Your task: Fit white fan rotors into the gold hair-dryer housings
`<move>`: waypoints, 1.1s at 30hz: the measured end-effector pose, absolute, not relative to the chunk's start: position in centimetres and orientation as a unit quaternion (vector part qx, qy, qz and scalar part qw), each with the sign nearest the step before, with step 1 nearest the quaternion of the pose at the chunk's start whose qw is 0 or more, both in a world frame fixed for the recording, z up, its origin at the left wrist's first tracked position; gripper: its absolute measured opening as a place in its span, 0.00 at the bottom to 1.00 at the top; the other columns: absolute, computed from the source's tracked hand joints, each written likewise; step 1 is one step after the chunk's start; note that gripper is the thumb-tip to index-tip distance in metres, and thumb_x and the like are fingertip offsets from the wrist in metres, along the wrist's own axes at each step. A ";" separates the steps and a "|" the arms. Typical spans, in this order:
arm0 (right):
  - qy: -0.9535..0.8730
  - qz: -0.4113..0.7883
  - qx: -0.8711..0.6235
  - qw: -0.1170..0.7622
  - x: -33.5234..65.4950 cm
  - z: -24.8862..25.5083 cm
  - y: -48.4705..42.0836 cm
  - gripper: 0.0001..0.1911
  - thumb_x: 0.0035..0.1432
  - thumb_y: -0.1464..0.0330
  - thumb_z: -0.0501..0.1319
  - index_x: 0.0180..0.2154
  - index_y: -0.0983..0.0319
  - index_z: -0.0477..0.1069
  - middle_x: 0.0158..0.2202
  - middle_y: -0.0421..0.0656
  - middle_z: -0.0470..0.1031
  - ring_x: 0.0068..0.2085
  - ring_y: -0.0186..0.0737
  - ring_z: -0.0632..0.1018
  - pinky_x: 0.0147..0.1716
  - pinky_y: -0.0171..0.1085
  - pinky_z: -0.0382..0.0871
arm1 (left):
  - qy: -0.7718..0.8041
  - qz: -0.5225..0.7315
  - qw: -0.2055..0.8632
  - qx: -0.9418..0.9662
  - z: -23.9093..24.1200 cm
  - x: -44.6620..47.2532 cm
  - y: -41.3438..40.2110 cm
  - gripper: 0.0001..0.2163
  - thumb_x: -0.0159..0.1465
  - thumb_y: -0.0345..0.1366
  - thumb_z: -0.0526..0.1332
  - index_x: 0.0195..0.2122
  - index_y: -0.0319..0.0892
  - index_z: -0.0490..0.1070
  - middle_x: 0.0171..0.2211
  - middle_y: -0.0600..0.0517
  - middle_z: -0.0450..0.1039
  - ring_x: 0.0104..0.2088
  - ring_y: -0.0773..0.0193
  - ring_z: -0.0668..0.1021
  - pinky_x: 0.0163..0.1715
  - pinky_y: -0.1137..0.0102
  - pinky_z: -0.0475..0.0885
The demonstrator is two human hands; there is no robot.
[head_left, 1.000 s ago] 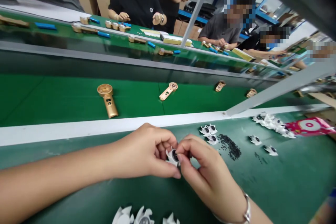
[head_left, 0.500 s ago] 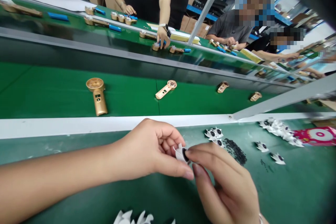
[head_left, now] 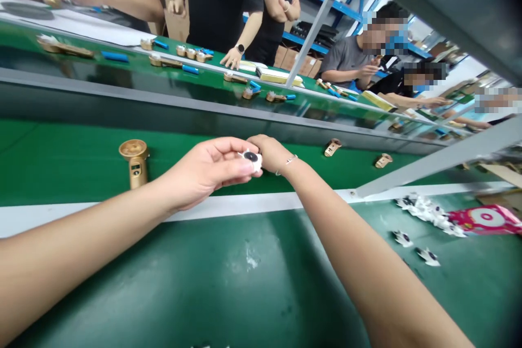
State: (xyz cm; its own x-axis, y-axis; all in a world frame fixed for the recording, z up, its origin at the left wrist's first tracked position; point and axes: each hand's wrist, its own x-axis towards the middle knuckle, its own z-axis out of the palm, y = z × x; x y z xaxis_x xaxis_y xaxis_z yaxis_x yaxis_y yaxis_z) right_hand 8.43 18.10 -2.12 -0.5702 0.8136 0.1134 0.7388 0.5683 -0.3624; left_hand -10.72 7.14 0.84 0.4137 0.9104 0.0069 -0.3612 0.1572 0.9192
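Observation:
Between the thumb and fingers of my left hand [head_left: 210, 170] is a small white fan blade [head_left: 256, 165] with a black round centre. My right hand [head_left: 272, 153] reaches over the green belt just behind it, its back and wrist bracelet showing. Its fingers are hidden behind the left hand and the fan blade, so what they touch cannot be seen. A gold fan housing [head_left: 137, 173] with a round head lies on the belt left of my hands, partly covered by my left forearm. Two smaller-looking gold housings, one nearer [head_left: 333, 147] and one farther [head_left: 383, 160], lie to the right.
A white rail [head_left: 228, 205] separates the belt from my green worktop [head_left: 228, 277]. On the right are piled fan blades [head_left: 428, 212], two loose ones and a pink packet [head_left: 485, 218]. A slanted metal post [head_left: 432, 155] crosses there. Co-workers stand or sit across the line.
Both hands have moved up and away from the worktop to the belt. My right hand has left the fan blade, which stays in the left. The nearest middle gold housing is now hidden behind my hands.

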 end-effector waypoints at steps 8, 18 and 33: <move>-0.770 0.264 -0.478 0.331 13.6 2.2 3.7 0.23 0.55 0.73 0.65 0.53 0.58 0.67 0.48 0.47 0.75 0.46 0.42 0.80 0.45 0.41 0.78 | 0.262 0.392 0.713 0.519 1.7 -10.1 5.4 0.19 0.54 0.28 0.74 0.46 0.49 0.81 0.41 0.55 0.81 0.39 0.68 0.81 0.41 0.75 0.77; -0.596 0.483 -0.426 0.479 12.9 2.2 -4.4 0.27 0.56 0.76 0.69 0.54 0.49 0.70 0.52 0.42 0.78 0.45 0.40 0.83 0.41 0.34 0.82 | 0.303 0.366 0.508 0.718 1.7 -8.7 2.4 0.22 0.46 0.39 0.79 0.41 0.43 0.77 0.36 0.54 0.80 0.36 0.63 0.82 0.40 0.73 0.79; -0.642 0.432 -0.444 0.451 13.1 1.3 -3.9 0.28 0.56 0.75 0.69 0.55 0.49 0.70 0.53 0.43 0.77 0.46 0.44 0.83 0.40 0.37 0.84 | 0.321 0.416 0.434 0.732 2.0 -8.2 2.0 0.18 0.43 0.39 0.80 0.35 0.44 0.82 0.31 0.55 0.82 0.27 0.66 0.79 0.29 0.76 0.75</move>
